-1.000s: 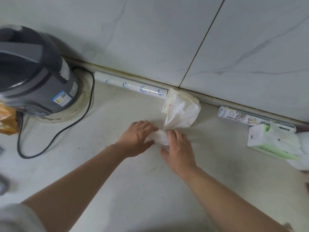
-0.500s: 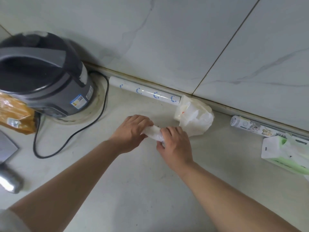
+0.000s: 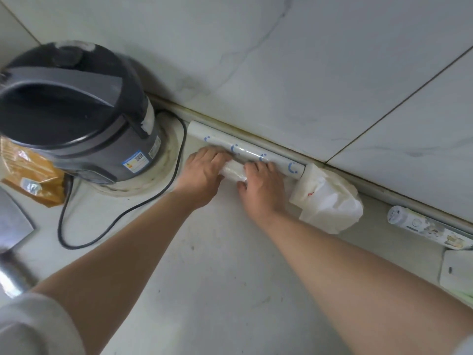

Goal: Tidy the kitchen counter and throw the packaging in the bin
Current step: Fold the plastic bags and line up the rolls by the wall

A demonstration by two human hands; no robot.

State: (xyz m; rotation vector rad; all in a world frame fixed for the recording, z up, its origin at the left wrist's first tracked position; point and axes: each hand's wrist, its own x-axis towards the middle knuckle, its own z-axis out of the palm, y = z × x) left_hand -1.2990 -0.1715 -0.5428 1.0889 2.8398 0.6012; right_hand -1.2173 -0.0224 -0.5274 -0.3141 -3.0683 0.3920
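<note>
Plastic bag (image 3: 330,203): thin, white, crinkled film. Its puffed body lies on the pale, speckled counter (image 3: 230,290) by the wall, with one end twisted into a tight rope.
Left hand (image 3: 202,175), right hand (image 3: 265,190): side by side, fingers curled round that twisted end.
Roll (image 3: 256,153): smooth white tube with blue marks, just behind the knuckles.
Cooker (image 3: 76,111): round, dark grey plastic.

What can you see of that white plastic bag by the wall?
The white plastic bag is thin, crinkly film with a red mark, its body puffed and lying on the counter by the wall. Its neck is twisted tight; the left hand and right hand grip it. Its body touches the end of a blue-marked roll.
</note>
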